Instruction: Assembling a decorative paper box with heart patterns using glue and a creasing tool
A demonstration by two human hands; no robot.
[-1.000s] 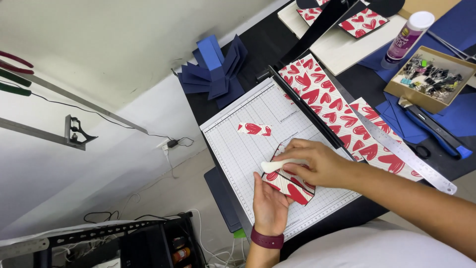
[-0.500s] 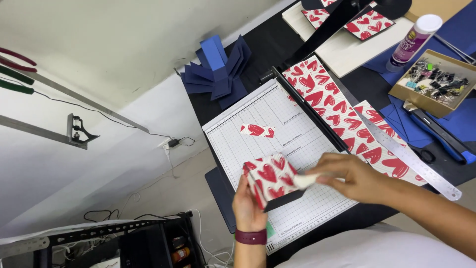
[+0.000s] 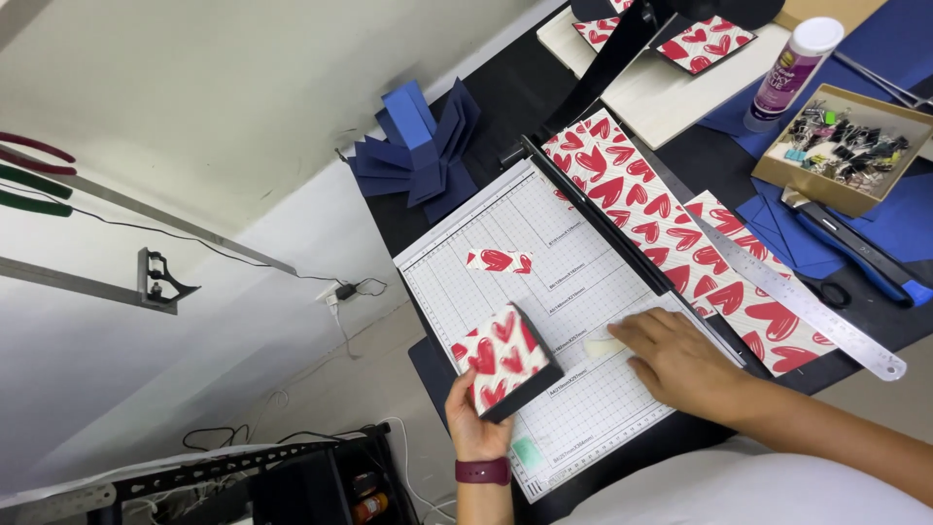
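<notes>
- Overhead, from the head camera: the left hand (image 3: 473, 420) comes up from the bottom edge with a maroon band (image 3: 483, 472) on its wrist, and its grip is closed on a small box (image 3: 505, 362) covered in white paper with red hearts.
- The box is tilted, with a dark edge showing along its lower right side; it is held over the near left part of the white gridded cutter (image 3: 544, 321), thumb on its underside.
- The right hand (image 3: 680, 362) lies flat on the cutter's grid just right of the box, fingers spread and holding nothing; its fingertips rest on a pale tool (image 3: 604, 344) lying on the board.
- A small scrap (image 3: 499, 261) of the same heart paper lies alone higher on the grid, well apart from both hands.
- Long heart-paper strips (image 3: 671, 228) lie beyond the cutter's black rail, and a steel ruler (image 3: 797, 297) lies slanted across them.
- The black cutter arm (image 3: 612, 58) is raised, above the far end of the rail.
- Farther back on the dark tabletop (image 3: 505, 97) sit a folded blue paper bow (image 3: 418, 146), a glue bottle (image 3: 792, 73), and a brown tray of clips (image 3: 846, 146).
- Two heart-covered squares (image 3: 705, 41) rest on a pale board at the top.
</notes>
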